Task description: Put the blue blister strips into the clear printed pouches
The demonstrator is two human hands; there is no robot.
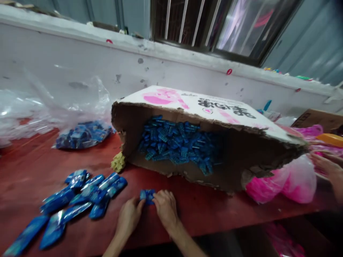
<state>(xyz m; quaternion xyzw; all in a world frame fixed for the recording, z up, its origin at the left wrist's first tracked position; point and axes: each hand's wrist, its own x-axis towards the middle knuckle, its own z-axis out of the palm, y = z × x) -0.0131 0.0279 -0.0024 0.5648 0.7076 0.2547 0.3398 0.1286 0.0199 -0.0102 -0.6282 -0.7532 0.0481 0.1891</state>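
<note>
Your left hand [129,216] and right hand [165,208] both grip a small blue piece [147,196] at lower centre; the torn cardboard box [241,150] at centre holds blue pieces [174,142], and the clear bag [83,134] at left holds more.

A torn cardboard box [241,150] lies on its side on the red wooden worktop [26,167], small blue packets [177,142] piled inside it. Left of the box lies a clear plastic bag of blue pieces [83,134]; before that, flat blue sachets [80,196]. Right of the box sits a pink plastic bag [281,182].
</note>
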